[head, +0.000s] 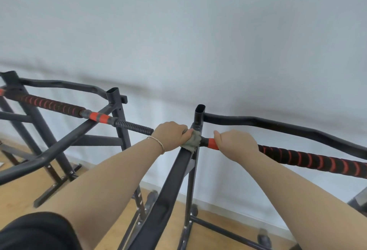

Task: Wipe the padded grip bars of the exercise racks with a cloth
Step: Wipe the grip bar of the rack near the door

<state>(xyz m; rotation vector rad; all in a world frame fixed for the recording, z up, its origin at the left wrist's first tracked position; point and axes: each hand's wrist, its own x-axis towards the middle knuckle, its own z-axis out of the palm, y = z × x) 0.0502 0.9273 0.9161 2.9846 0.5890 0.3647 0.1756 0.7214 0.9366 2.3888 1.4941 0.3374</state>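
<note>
Pale wall (178,31) behind, open gap between left rack (123,134) and right rack (174,176); left hand (170,135) grips cloth (192,141) against its upright (199,115), right hand (236,144) grips padded bar (309,159) just beside.

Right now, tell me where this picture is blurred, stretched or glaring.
Head view: the left hand, cloth and right hand on the padded grip bar look fairly sharp; the wall behind carries a smeared grey band; the wide lens stretches the bottom corners; the light is soft and even, with no glare or hard shadows.
</note>
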